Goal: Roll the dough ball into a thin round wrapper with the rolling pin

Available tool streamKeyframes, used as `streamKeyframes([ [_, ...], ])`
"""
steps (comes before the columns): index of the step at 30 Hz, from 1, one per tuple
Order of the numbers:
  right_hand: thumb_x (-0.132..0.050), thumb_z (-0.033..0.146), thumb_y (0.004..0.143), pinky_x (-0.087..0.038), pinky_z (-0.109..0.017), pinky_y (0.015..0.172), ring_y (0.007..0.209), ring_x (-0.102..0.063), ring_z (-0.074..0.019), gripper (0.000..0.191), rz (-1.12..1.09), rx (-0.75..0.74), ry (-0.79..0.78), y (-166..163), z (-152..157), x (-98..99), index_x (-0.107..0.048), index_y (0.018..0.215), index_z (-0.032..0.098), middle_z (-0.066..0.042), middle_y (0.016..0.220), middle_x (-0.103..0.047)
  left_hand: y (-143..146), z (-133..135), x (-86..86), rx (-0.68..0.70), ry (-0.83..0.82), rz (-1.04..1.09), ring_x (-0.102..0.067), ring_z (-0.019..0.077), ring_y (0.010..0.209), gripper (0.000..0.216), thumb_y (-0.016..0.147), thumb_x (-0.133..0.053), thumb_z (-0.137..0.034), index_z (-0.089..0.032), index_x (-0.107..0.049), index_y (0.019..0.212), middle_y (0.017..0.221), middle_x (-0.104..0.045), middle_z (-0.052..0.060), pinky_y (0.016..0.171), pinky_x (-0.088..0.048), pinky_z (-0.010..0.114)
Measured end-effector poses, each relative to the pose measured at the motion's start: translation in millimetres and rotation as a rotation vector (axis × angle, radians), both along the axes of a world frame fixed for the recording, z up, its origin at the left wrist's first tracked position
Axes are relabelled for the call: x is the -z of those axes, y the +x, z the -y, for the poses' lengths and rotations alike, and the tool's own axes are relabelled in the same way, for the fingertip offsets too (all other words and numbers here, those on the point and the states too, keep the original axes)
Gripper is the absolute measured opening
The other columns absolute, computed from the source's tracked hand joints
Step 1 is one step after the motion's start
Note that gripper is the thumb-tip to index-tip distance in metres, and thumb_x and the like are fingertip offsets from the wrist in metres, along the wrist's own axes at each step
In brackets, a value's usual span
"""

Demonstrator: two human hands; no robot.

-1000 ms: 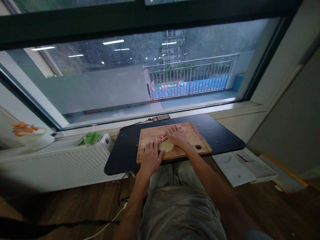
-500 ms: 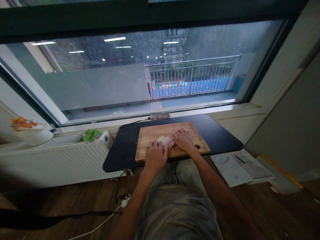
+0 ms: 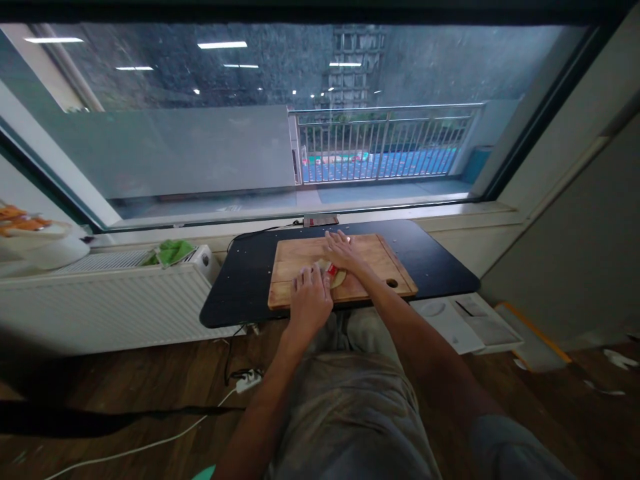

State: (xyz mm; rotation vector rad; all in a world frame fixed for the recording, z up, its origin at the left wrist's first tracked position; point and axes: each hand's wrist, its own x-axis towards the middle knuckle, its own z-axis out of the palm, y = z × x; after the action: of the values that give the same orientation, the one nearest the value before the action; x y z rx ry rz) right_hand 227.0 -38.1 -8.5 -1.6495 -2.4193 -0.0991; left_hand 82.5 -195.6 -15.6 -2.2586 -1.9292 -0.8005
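A pale, flat piece of dough lies on the wooden cutting board. Across it rests a short cylinder with a red-and-white label, partly hidden by both hands. My left hand is at the dough's left edge, its fingers curled over it and the thumb beside the label. On the far side my right hand lies flat with its fingers stretched forward, the palm over the cylinder's far end. What lies beneath that palm is hidden.
The board sits on a small black table below a window. To the left stands a white radiator with a green cloth on top. An open white box is low at the right. A power strip and cables lie on the floor.
My right hand has moved forward and left over the board, and its fingers have straightened. More dough shows below the cylinder. The left hand stays about where it was; the view has tilted down slightly.
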Motion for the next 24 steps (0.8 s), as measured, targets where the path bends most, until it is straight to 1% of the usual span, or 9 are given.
streamKeyframes([
  [2,-0.027,0.043,0.117,-0.023,-0.076,0.136,0.176,-0.018,-0.0385,0.07,-0.053,0.028,-0.104,-8.2,-5.1,-4.8,-0.025,0.183,0.018,-0.016,0.185,-0.035,3.6,3.7,2.3,0.01,0.013,0.022,-0.057,0.0375,0.15,0.056,0.118,-0.029,-0.033,-0.005,-0.055,0.16,0.157,-0.063,0.026,0.126,-0.047,0.054],
  [5,-0.022,0.047,0.119,-0.014,-0.076,0.137,0.177,-0.012,-0.0353,0.071,-0.093,0.006,-0.153,-18.3,-11.2,-9.7,-0.018,0.184,0.02,-0.015,0.188,-0.029,6.8,7.9,5.3,0.012,0.043,0.059,-0.055,0.0384,0.153,0.059,0.119,-0.027,-0.033,-0.001,-0.052,0.161,0.158,-0.062,0.028,0.129,-0.045,0.054],
  [7,-0.02,0.049,0.12,-0.012,-0.074,0.138,0.178,-0.01,-0.0339,0.071,-0.115,-0.013,-0.178,-21.9,-15.0,-10.6,-0.014,0.185,0.021,-0.015,0.189,-0.024,8.1,9.4,7.3,0.007,0.053,0.085,-0.054,0.0389,0.155,0.06,0.119,-0.026,-0.034,0.0,-0.051,0.162,0.159,-0.061,0.028,0.13,-0.044,0.054],
  [10,-0.017,0.05,0.12,-0.012,-0.071,0.139,0.178,-0.006,-0.0322,0.072,-0.119,-0.034,-0.207,-24.3,-19.8,-10.3,-0.011,0.185,0.02,-0.014,0.191,-0.017,10.2,10.0,10.5,0.002,0.056,0.122,-0.053,0.0401,0.157,0.059,0.119,-0.027,-0.034,0.0,-0.051,0.161,0.159,-0.061,0.029,0.131,-0.043,0.057],
  [14,-0.015,0.048,0.119,-0.011,-0.07,0.14,0.179,-0.002,-0.0293,0.072,-0.075,-0.024,-0.19,-28.6,-23.7,-11.6,-0.009,0.185,0.02,-0.013,0.191,-0.017,14.2,11.0,14.0,0.004,0.047,0.152,-0.05,0.0413,0.159,0.057,0.118,-0.03,-0.032,-0.002,-0.051,0.162,0.161,-0.06,0.029,0.132,-0.041,0.061],
  [17,-0.013,0.05,0.119,-0.01,-0.07,0.14,0.179,-0.001,-0.0283,0.072,-0.05,-0.031,-0.193,-35.2,-25.2,-14.8,-0.009,0.185,0.021,-0.013,0.191,-0.017,17.4,13.1,15.0,0.003,0.019,0.161,-0.047,0.042,0.162,0.057,0.117,-0.033,-0.03,-0.001,-0.051,0.162,0.163,-0.058,0.03,0.133,-0.04,0.061],
  [24,-0.014,0.053,0.12,-0.002,-0.069,0.14,0.179,0.002,-0.0275,0.071,-0.012,-0.167,-0.22,-55.6,-24.0,-24.8,-0.011,0.185,0.027,-0.007,0.192,-0.018,25.2,15.3,19.3,0.01,0.015,0.189,-0.042,0.045,0.165,0.059,0.117,-0.032,-0.029,0.003,-0.051,0.162,0.166,-0.055,0.032,0.133,-0.041,0.064],
])
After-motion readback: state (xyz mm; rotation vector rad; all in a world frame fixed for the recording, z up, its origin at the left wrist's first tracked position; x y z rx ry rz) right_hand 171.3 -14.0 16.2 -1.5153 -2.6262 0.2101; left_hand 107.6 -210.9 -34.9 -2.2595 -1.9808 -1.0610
